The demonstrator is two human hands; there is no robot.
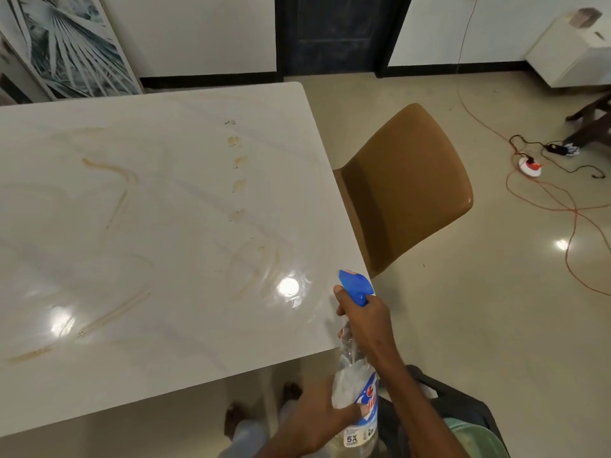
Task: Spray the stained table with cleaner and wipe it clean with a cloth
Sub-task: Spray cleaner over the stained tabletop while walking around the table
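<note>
The spray bottle (355, 368) is held upright just off the near right corner of the table (158, 226), its blue trigger head (355, 285) pointing in over the tabletop; the right hand (367, 320) is wrapped round the neck with a finger over the trigger, and the left hand (322, 414) clasps the lower body of the bottle, thumb on the label. No cloth shows anywhere in view.

The step in hand looks like the spraying itself — and the stains are spread wide. From the table's near right corner: a ring-shaped smear (254, 269) lies closest, just inboard; a row of small brown blotches (238, 173) runs away from it toward the far edge; long streaks (112, 315) cross the near left part of the table, with another curved streak (109, 170) further back on the left.

To do it well, the nozzle should tip down at the surface rather than shoot level across it; start with the ring near the corner, then work outward along the blotches; the left streaks probably need a step along the table, since they lie well apart from the bottle. The brown chair (406, 190) stands just beside the table's right edge — keep the mist off it.
</note>
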